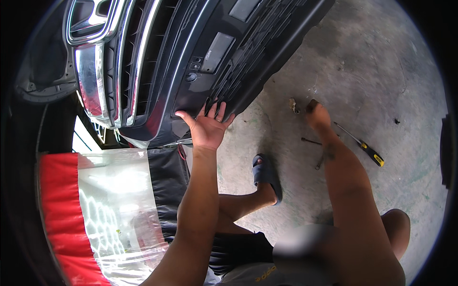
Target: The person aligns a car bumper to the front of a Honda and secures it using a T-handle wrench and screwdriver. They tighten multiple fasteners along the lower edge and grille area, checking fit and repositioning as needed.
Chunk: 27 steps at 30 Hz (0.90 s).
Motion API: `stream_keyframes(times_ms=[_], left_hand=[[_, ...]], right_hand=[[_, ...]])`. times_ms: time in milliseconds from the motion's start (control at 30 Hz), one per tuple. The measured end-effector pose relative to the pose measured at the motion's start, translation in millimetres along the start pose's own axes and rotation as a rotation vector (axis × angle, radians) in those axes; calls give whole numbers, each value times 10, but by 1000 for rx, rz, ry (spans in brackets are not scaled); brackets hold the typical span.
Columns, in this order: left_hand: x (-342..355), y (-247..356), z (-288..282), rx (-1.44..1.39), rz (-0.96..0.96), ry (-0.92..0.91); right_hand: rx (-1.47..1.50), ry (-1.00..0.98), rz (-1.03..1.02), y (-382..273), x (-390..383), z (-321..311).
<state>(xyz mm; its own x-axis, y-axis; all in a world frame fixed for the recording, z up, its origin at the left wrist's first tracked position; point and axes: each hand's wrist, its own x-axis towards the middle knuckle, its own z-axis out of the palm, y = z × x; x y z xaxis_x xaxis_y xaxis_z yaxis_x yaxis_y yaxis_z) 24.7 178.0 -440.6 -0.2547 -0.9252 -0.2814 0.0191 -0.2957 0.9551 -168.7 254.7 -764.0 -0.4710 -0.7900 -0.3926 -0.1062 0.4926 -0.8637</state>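
Dark bumper (183,102) at upper centre, running diagonally up to the right; smooth, glossy skin, ribbed slatted section along the lower part, two flat grey rectangular panels (218,52) set in, small round fitting (191,76) beside the nearer one. Left hand (208,129) at the bumper's near end, palm toward the camera, fingers spread wide, nothing in the palm; fingertips overlapping the dark plastic, can't tell about firm contact. Right hand (318,117) low over the floor, fingers curled in tight around or against something dark; can't tell what. Just left of that fist, a small crumpled tan-and-dark piece (294,106). Above the bumper, curved bright chrome bars on the grille (140,62), plus a chrome-framed badge (93,21) at the top left. Yellow lettering on the grey shirt (238,275), partly cut off by folds. Concrete floor (358,57): rough, grey, stained. Screwdriver (372,154) to the right of the right forearm, black-and-yellow handle, thin metal shaft. Slim dark metal tool (311,141) left of the same forearm, partly hidden behind it. Dark blue sandal (268,178) on a foot between the arms. At lower left, sheet (59,205) of red, clear and black panels, creased and shiny, partly behind the left forearm.
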Motion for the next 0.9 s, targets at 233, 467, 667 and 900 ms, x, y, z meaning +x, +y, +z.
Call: stream_keyframes(times_ms=[233, 467, 667, 900], left_hand=[[149, -51, 76, -128, 27, -57], [199, -85, 54, -371, 57, -166], [132, -59, -72, -344, 84, -97], [209, -74, 37, -312, 21, -123]], right_hand=[[1097, -138, 3, -400, 301, -286], [1053, -162, -248, -1540, 89, -1130], [420, 195, -378, -1137, 270, -643], [183, 179, 35, 37, -80, -862]])
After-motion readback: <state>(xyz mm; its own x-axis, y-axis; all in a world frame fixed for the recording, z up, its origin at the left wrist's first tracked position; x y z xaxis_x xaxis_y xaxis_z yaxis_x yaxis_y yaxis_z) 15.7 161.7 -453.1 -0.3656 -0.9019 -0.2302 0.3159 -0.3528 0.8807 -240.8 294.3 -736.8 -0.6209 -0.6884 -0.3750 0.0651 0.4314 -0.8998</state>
